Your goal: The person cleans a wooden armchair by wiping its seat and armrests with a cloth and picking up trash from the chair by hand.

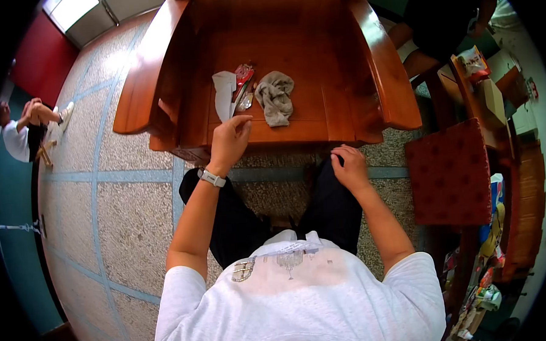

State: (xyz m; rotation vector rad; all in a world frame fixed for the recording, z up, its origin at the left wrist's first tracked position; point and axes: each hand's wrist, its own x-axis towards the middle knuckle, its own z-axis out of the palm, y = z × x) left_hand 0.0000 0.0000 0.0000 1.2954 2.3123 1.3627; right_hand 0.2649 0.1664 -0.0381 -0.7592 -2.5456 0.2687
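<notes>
My left hand (230, 142), with a watch on the wrist, is over the front edge of a wooden armchair (310, 108). Its fingers are curled together close to the lower end of a white paper-like piece (224, 93); whether they grip anything is hidden. Just beyond lie a red packet (243, 74) and a clear crinkled wrapper (244, 101). A crumpled grey cloth (275, 97) rests on the seat to their right. My right hand (350, 167) is by my right knee near the seat's front edge, fingers loosely apart and nothing in them.
The chair's broad arms (144, 84) rise on both sides of the seat. At right stand a dark red patterned cushion or panel (448, 174) and wooden shelving with packages (475, 64). One person (446, 16) stands behind at right; another (18, 133) sits far left.
</notes>
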